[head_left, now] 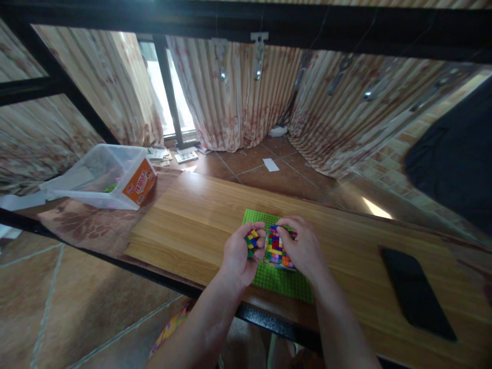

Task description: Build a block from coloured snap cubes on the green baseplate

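A green studded baseplate (284,285) lies on the wooden board, bearing a block of many-coloured building bricks (277,252). My left hand (240,253) is cupped beside that block, its fingers curled around several loose toy bricks (251,241) in yellow, blue and green. Over the upper right of the block is my right hand (302,243), thumb and fingertips brought together at its top edge by a blue brick. Whether a brick sits between those fingertips is hidden.
A black phone (417,292) lies at the right of the wooden board (192,215). At the far left stands a clear plastic bin (88,197) with an orange label and something green inside. Beyond the board, books (186,156) and a white paper (271,164) lie on the tiled floor.
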Demonstrator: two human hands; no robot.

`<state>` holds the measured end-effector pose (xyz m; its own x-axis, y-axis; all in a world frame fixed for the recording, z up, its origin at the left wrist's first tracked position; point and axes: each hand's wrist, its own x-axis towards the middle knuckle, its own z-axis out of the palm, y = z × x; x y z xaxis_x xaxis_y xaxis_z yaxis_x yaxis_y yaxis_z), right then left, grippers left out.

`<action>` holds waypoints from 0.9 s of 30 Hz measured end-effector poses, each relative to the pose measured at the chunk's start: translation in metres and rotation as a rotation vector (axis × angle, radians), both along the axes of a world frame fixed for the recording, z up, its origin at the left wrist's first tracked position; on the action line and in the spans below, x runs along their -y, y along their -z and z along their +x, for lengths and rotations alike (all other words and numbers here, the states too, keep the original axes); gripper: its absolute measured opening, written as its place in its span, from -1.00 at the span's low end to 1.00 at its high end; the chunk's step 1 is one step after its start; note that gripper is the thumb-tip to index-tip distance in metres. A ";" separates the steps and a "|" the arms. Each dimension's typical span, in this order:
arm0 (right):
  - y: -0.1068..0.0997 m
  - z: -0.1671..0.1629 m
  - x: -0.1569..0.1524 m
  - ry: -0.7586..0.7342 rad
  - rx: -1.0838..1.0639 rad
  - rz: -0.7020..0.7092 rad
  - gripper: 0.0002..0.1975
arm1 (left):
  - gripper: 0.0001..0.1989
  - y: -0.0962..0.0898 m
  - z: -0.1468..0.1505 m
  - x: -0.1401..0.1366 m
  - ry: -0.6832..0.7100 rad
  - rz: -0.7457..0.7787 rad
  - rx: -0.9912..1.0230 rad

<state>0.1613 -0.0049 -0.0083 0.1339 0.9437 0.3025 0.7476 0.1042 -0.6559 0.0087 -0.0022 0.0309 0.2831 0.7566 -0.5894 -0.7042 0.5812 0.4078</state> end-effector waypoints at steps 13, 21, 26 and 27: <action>-0.014 -0.003 0.022 0.010 -0.121 0.194 -0.83 | -0.71 -0.005 0.006 -0.003 -0.120 -0.040 0.136; -0.036 -0.025 0.032 -0.320 -0.115 0.096 -0.80 | -0.70 -0.004 0.008 -0.001 -0.052 0.019 0.170; -0.034 -0.028 0.030 -0.307 -0.099 0.039 -0.75 | -0.73 -0.004 0.007 -0.002 -0.014 0.063 0.159; -0.034 -0.028 0.030 -0.301 -0.099 0.037 -0.76 | -0.74 -0.005 0.007 -0.002 -0.012 0.064 0.158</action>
